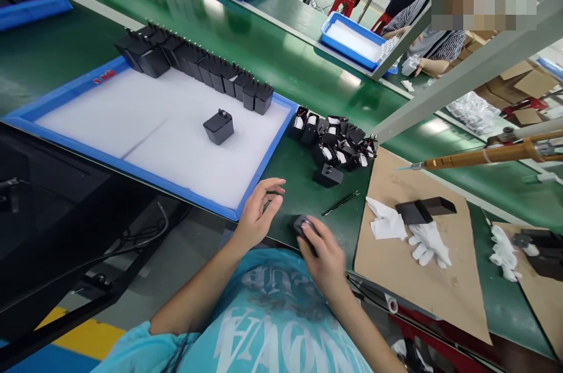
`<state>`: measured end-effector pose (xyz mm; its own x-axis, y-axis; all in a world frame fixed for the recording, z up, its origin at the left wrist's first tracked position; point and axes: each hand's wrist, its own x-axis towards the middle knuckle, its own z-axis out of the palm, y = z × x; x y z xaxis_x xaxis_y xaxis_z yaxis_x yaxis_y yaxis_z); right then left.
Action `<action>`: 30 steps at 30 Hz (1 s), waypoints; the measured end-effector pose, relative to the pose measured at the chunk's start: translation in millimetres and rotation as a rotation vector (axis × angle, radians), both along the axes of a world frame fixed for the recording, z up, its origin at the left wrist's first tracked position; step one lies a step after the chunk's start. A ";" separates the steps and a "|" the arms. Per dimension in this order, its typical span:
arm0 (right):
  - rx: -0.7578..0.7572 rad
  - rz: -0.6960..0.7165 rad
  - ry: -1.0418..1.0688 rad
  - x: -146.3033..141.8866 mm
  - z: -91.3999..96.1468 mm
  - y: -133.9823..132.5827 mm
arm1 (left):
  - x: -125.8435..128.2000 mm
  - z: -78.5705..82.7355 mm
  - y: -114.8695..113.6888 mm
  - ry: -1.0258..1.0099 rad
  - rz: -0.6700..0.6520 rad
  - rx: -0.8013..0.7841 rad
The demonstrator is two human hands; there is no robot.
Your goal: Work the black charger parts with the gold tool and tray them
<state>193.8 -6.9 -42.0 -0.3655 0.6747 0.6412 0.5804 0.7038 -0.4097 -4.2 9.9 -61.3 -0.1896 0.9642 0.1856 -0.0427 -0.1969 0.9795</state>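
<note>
My right hand (324,257) grasps the black adapter (302,224) on the bench (303,185), left hand (258,212) released; I'd steady it with both.

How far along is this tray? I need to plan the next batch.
Done: a row of adapters lines the far edge of the blue tray, with a lone adapter standing apart. In hand: the right hand clasps a black adapter; the left hand rests empty beside the tray corner. Left: a loose pile on the green belt, and most of the foam is unfilled.
</note>
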 end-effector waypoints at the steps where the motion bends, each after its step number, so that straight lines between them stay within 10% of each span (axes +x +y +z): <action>1: -0.039 0.018 -0.030 0.1 -4.5 -0.9 | -0.2 -0.3 -0.4 0.013 0.004 0.011; 7: -0.337 -0.094 0.367 -1.2 -20.3 -5.7 | 0.5 5.7 -8.6 0.286 -0.091 0.271; 14: -1.206 0.013 0.934 -20.4 11.5 -6.5 | 31.4 24.2 -14.3 0.455 -0.164 0.460; 30: -1.269 0.149 0.911 -34.5 10.8 -21.7 | 35.8 46.5 -25.0 0.456 -0.087 0.220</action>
